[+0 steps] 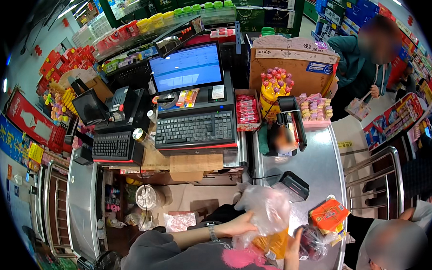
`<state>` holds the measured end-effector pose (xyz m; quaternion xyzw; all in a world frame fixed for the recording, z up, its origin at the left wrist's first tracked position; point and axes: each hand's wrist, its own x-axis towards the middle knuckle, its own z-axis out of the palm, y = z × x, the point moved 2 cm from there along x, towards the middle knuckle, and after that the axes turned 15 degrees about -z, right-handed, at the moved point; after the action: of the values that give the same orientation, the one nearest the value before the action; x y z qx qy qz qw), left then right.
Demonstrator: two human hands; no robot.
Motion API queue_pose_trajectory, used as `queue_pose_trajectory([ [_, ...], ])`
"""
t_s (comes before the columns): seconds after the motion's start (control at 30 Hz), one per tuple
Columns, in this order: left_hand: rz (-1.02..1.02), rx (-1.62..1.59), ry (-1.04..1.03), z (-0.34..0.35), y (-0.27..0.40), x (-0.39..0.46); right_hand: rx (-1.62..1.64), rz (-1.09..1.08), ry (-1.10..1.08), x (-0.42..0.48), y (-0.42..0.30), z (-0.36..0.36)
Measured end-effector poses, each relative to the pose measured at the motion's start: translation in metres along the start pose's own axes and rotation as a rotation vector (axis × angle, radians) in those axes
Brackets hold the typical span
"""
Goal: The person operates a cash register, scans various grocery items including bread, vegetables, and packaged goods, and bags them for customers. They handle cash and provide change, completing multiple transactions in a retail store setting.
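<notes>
My left hand (243, 223), with a metal-banded watch on its wrist, grips a clear plastic bag (268, 207). The bag is puffed out above a shiny orange-yellow package (273, 243) close to my body. My right hand (293, 245) is upright along the package's right edge; its grip is partly hidden. Just right of that hand lies a knotted clear bag of dark round items (313, 241) on the metal counter (315, 174). A red-orange box (329, 215) rests beyond this bag, near the counter's right edge. I cannot tell whether the orange package is inside the plastic bag.
A black scanner-like device (294, 186) sits farther up the counter. Ahead are a monitor (186, 67), a keyboard (194, 128) and a lollipop tub (274, 96). One person (357, 63) stands beyond the counter; another (372, 244) is at its lower right, beside a metal railing (396, 170).
</notes>
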<state>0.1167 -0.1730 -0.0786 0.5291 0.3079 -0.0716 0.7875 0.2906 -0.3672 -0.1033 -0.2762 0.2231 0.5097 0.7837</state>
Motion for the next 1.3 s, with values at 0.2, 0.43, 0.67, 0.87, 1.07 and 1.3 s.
queue_pose_trajectory([
  [0.2, 0.297, 0.570, -0.111, 0.048, 0.157, -0.013, -0.565, -0.555, -0.065, -0.064, -0.042, 0.040],
  [0.43, 0.552, 0.971, -0.564, 0.113, 0.203, 0.000, -0.193, -0.765, 0.043, -0.043, -0.044, -0.086],
  [0.67, 0.351, 0.687, -0.716, 0.148, 0.176, 0.041, 0.023, -0.888, 0.158, -0.137, 0.014, -0.121],
  [0.87, 0.201, 0.430, -0.346, 0.145, 0.127, 0.100, 0.136, -1.120, 0.472, -0.209, 0.074, -0.180],
  [1.07, -0.404, 0.514, -0.613, 0.149, 0.002, 0.100, 0.416, -1.176, 0.311, -0.245, 0.127, -0.225],
  [1.3, -0.375, 0.965, -1.307, 0.214, -0.079, 0.072, 0.480, -1.047, 0.056, -0.164, 0.113, -0.200],
])
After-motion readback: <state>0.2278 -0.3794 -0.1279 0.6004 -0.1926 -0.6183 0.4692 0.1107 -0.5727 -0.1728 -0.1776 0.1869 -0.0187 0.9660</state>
